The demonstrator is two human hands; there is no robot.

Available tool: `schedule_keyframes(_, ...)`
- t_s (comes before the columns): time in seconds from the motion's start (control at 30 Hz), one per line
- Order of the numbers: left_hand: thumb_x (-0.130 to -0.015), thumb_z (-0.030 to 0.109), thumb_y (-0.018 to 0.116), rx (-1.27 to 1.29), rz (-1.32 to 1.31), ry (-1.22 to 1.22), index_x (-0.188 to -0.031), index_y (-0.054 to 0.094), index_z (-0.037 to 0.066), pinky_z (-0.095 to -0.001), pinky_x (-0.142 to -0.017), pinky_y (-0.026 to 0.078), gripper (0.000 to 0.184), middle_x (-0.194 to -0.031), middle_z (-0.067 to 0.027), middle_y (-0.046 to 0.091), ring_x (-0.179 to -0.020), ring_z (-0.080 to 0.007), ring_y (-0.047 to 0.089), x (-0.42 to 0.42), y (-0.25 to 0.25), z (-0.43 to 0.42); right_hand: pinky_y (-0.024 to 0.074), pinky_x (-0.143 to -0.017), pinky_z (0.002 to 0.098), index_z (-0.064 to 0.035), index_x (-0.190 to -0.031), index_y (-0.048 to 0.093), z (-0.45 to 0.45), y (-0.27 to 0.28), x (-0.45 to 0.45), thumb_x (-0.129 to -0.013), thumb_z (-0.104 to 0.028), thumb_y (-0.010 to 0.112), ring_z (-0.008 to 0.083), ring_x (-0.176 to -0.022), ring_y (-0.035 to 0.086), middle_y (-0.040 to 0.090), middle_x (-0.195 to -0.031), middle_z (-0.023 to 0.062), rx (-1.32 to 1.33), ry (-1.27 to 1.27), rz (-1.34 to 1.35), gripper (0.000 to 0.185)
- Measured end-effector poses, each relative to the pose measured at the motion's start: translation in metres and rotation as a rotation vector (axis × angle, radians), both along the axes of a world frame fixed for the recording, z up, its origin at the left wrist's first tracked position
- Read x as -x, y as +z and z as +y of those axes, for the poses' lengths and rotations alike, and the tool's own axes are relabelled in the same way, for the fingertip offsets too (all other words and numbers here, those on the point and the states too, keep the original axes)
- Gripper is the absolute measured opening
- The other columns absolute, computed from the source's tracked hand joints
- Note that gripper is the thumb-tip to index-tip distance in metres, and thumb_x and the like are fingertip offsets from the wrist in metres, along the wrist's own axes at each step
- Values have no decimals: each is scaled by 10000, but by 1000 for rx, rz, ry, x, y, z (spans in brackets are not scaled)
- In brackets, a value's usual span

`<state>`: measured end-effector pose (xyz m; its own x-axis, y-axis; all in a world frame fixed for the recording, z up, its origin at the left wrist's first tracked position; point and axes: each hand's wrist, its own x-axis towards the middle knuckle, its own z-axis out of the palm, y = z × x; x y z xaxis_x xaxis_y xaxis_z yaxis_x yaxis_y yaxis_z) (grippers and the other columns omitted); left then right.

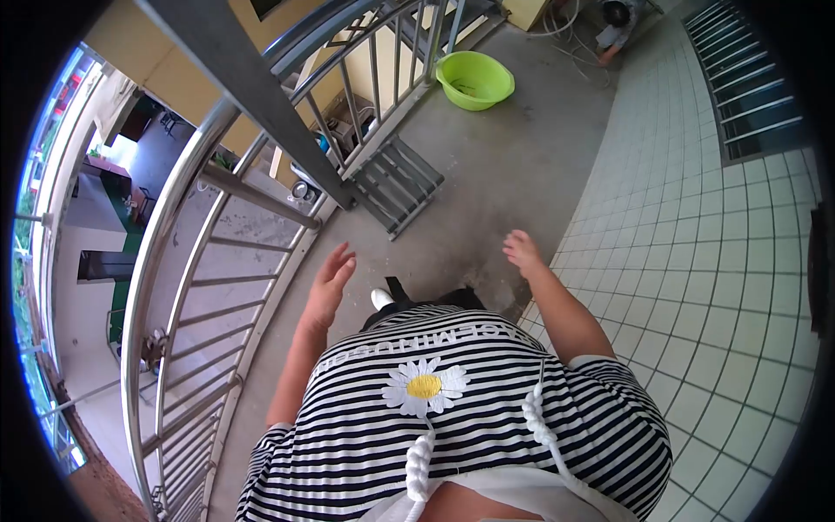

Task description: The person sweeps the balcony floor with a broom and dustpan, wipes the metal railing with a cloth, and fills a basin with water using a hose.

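My left hand (334, 271) hangs in the air over the concrete floor, its fingers parted and nothing in them. It is nearest to the metal railing on the left and a low grey slatted stool (396, 185) ahead of it. Out to the right, my right hand (522, 252) is also raised with loosely curled, parted fingers, and it holds nothing. The tiled wall is close beside that hand. Farther along the floor sits a lime-green plastic basin (475, 80) with some small dark matter inside, apart from both hands.
A steel railing (187, 187) runs along the left, with a lower level visible beyond it. White tiles cover the wall (661, 252) on the right, which has a barred window (748, 78). At the far end a person (619, 26) crouches near a pale hose (570, 39).
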<state>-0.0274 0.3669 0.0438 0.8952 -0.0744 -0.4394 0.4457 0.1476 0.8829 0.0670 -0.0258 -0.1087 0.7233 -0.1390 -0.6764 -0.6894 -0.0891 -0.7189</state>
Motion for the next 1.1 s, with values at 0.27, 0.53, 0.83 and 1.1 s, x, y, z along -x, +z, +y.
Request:
schedule_keyframes(0.27, -708, 132, 589, -1239, -929, 100, -1190, 345, 72, -372, -898, 301, 544, -1141, -145, 424, -1058, -292, 394, -240, 77, 5, 380, -838, 389, -84, -1113, 359, -11, -60, -140, -794, -233, 492, 246, -934, 492, 495, -1030, 104, -408, -427, 256, 376)
schedule_keyframes(0.53, -776, 329, 515, -1899, -885, 342, -1182, 373, 81, -360, -921, 272, 497, -1181, -151, 392, -1121, -291, 332, -506, 85, 57, 341, -858, 454, -119, -1116, 377, 55, -244, -272, -745, -214, 537, 241, -968, 432, 449, -1017, 66, -298, -72, 617, 415)
schedule_keyframes(0.83, -846, 389, 317, -1312, -455, 707, -1237, 262, 104, -359, -959, 246, 487, -1304, -108, 192, -1204, -227, 187, -526, 29, 83, 452, -629, 350, -139, -1230, 276, 105, -426, -241, -654, -313, 636, 219, -799, 504, 439, -1088, 82, 111, 158, 656, 701)
schedule_keyframes(1.1, -822, 281, 451, -2073, -560, -186, -1291, 79, 238, -467, -859, 365, 600, -1273, -169, 231, -1118, -356, 330, -499, 60, 147, 464, -594, 319, -87, -980, 447, 106, -373, -285, -678, -256, 637, 151, -722, 497, 491, -834, 33, -324, -56, 596, 395)
